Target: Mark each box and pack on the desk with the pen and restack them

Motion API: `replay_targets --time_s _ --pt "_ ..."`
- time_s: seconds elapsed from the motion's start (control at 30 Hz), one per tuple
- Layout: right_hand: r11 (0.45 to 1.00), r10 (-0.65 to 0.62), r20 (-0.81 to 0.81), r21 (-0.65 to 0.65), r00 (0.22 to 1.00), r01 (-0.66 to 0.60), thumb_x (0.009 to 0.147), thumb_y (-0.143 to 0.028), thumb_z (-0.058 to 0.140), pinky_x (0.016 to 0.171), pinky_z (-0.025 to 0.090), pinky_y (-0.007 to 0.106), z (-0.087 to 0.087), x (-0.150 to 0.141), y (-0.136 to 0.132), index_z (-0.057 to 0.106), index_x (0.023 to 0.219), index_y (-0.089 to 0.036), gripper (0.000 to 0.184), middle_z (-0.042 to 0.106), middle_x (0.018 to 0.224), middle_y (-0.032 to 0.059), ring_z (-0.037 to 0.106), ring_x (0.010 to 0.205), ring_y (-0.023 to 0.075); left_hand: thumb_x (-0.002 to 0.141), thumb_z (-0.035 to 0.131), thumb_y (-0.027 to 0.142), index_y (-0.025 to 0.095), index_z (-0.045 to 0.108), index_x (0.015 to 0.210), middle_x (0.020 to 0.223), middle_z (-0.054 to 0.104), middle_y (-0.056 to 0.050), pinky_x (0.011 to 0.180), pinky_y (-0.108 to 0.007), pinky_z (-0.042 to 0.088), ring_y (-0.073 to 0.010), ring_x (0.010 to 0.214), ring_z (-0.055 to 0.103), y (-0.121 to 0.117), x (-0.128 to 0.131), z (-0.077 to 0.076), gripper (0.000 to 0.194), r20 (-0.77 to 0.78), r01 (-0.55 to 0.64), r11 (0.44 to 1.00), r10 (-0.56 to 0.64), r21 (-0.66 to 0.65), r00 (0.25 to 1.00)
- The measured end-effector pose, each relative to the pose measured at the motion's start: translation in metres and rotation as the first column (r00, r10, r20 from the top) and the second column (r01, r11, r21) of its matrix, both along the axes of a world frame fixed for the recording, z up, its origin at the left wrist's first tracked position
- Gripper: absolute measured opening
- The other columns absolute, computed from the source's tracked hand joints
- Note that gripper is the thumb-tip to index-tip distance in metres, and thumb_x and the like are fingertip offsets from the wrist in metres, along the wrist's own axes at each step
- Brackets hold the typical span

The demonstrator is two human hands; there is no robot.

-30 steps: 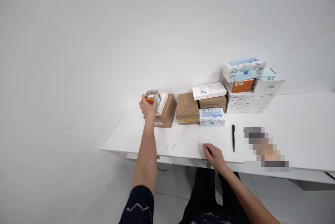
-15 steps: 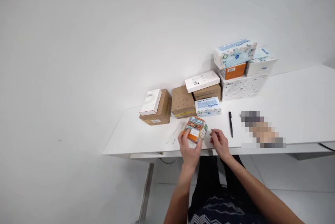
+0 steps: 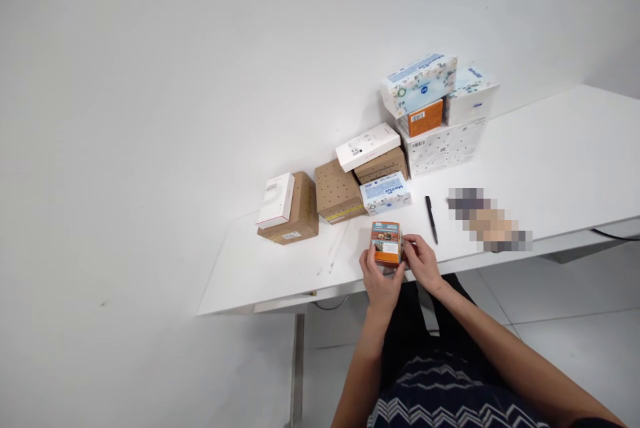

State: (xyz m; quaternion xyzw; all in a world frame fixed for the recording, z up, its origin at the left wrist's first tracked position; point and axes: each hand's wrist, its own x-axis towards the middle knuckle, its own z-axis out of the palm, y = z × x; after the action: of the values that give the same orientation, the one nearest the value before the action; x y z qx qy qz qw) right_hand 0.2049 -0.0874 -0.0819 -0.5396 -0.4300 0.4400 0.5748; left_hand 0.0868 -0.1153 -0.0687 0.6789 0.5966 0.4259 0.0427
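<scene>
A small orange-and-teal printed box (image 3: 386,239) sits at the front of the white table, directly before me. My left hand (image 3: 381,286) grips its near side, thumb and fingers around the lower corners. At the box's right side, my right hand (image 3: 423,264) is closed, with its thumb and index finger against the edge there; some of its fingertips are hidden. A black pen (image 3: 431,220) lies just beyond my right hand. Behind the small box stands a white-and-blue Manhua pack (image 3: 386,195).
Brown cardboard boxes (image 3: 339,189) stand along the wall, some topped by flat white boxes (image 3: 369,146). Farther right, a dotted white box (image 3: 445,148) bears an orange box (image 3: 426,119) and floral packs (image 3: 423,87). A pixelated patch (image 3: 490,220) covers something on the table's right.
The small box has turned to face me more squarely. My right hand has come from a short distance away to its right side. The camera view has shifted and tilted.
</scene>
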Motion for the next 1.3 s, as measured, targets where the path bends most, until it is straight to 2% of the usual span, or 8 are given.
replay_targets --time_s 0.13,0.23,0.37,0.43,0.5,0.73,0.97,1.3 --pt "1.000 0.018 0.049 0.000 0.999 -0.018 0.086 -0.045 0.047 0.049 0.042 0.027 0.003 0.002 -0.002 0.055 0.095 -0.021 0.026 0.059 0.068 0.0006 0.053 0.054 0.0147 0.072 0.070 0.040 0.016 0.032 0.135 0.120 0.048 -0.017 0.092 -0.044 0.048 -0.0277 0.114 0.051 0.003 0.002 -0.005 0.078 0.034 -0.009 1.000 0.008 0.013 0.999" --pt "0.998 -0.012 0.267 0.055 0.964 -0.002 0.088 -0.040 0.044 0.056 0.045 0.029 0.014 0.018 0.002 0.056 0.095 -0.020 0.024 0.060 0.076 0.0032 0.054 0.056 0.0146 0.071 0.071 0.039 0.016 0.032 0.134 0.120 0.048 -0.017 0.092 -0.043 0.048 -0.0277 0.115 0.051 0.004 0.002 -0.005 0.078 0.039 -0.012 1.000 0.012 -0.006 0.999" --pt "0.993 -0.079 0.704 -0.006 0.706 0.117 0.087 -0.036 0.046 0.067 0.045 0.034 0.033 0.055 0.021 0.055 0.111 -0.016 0.033 0.058 0.103 0.0131 0.059 0.071 0.0200 0.070 0.071 0.041 0.017 0.034 0.133 0.120 0.048 -0.016 0.093 -0.043 0.048 -0.0277 0.115 0.050 0.006 0.003 -0.006 0.077 0.039 -0.013 0.999 0.014 -0.029 0.999" --pt "0.972 0.025 0.817 -0.154 0.577 0.176 0.087 -0.037 0.048 0.068 0.044 0.037 0.039 0.071 0.033 0.052 0.118 -0.012 0.040 0.054 0.111 0.0195 0.061 0.082 0.0271 0.070 0.071 0.041 0.017 0.035 0.132 0.120 0.048 -0.016 0.093 -0.044 0.048 -0.0280 0.116 0.050 0.007 0.004 -0.005 0.076 0.037 -0.023 0.999 0.024 -0.035 0.999" --pt "0.939 0.133 0.819 -0.284 0.558 0.194 0.086 -0.034 0.050 0.071 0.043 0.039 0.041 0.080 0.043 0.051 0.119 -0.008 0.042 0.052 0.113 0.0241 0.060 0.090 0.0328 0.070 0.071 0.040 0.017 0.036 0.132 0.120 0.048 -0.015 0.093 -0.043 0.048 -0.0280 0.116 0.050 0.007 0.005 -0.004 0.075 0.042 -0.033 0.998 0.035 -0.050 0.999" --pt "0.928 0.161 0.629 -0.359 0.761 0.101 0.080 -0.013 0.051 0.078 0.040 0.040 0.037 0.077 0.052 0.052 0.119 -0.004 0.041 0.061 0.096 0.0213 0.058 0.095 0.0331 0.067 0.074 0.036 0.019 0.039 0.129 0.118 0.050 -0.014 0.091 -0.042 0.048 -0.0269 0.113 0.052 0.005 0.005 0.004 0.073 0.104 -0.012 0.998 0.018 -0.061 0.994" --pt "0.940 0.188 0.081 -0.303 0.979 -0.156 0.073 -0.031 0.061 0.052 0.040 0.026 0.026 0.065 0.045 0.059 0.109 -0.015 0.039 0.055 0.058 -0.0028 0.048 0.050 0.0116 0.074 0.067 0.039 0.016 0.033 0.130 0.120 0.052 -0.016 0.081 -0.035 0.052 -0.0209 0.098 0.061 0.007 0.003 0.010 0.069 0.525 0.050 0.971 0.083 -0.235 0.847" --pt "0.944 0.170 -0.556 -0.145 0.814 -0.296 0.060 -0.043 0.079 0.048 0.042 0.023 0.013 0.054 0.041 0.055 0.068 -0.019 0.035 0.053 0.056 -0.0036 0.050 0.050 0.0081 0.087 0.046 0.047 0.017 0.055 0.103 0.108 0.054 -0.013 0.095 -0.044 0.042 -0.0246 0.107 0.051 0.012 -0.035 0.000 0.035 0.227 -0.192 0.945 0.255 -0.264 0.940"
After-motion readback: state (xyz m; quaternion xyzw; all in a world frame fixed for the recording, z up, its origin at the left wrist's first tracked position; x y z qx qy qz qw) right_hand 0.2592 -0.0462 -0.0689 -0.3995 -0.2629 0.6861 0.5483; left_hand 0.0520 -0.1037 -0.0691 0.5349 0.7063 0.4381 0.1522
